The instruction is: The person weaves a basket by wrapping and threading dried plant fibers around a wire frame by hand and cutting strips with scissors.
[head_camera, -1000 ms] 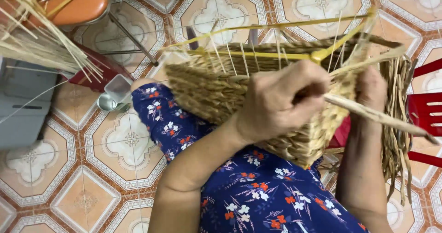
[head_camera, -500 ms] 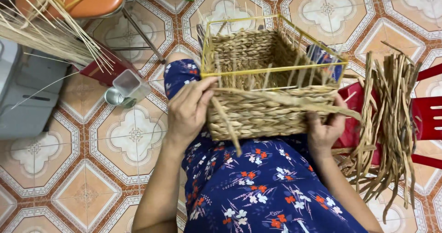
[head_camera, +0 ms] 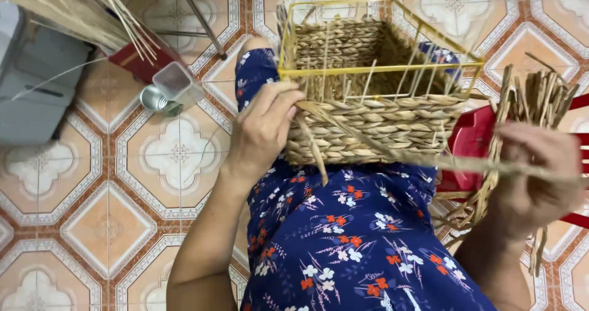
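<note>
A half-woven straw basket (head_camera: pixel 374 127) on a yellow wire frame (head_camera: pixel 374 70) rests on my lap, which is covered by blue flowered cloth (head_camera: pixel 362 243). My left hand (head_camera: pixel 264 130) presses against the basket's left corner, fingers pinching the woven strand where it bends round the wire. My right hand (head_camera: pixel 537 176) is out to the right, blurred, closed on the long dried straw strand (head_camera: pixel 448 162) and holding it taut away from the basket's front wall.
A bundle of dried straw strands (head_camera: pixel 527 108) lies over a red plastic stool (head_camera: pixel 475 142) at my right. At the upper left are thin reeds (head_camera: pixel 73 10), a grey box (head_camera: pixel 34 84), a small clear cup (head_camera: pixel 178 84) and a metal tin (head_camera: pixel 153 99) on patterned floor tiles.
The basket has been turned upright on my lap. My right hand has moved from under the basket out to the right, drawing the strand taut. My left hand stays at the left corner.
</note>
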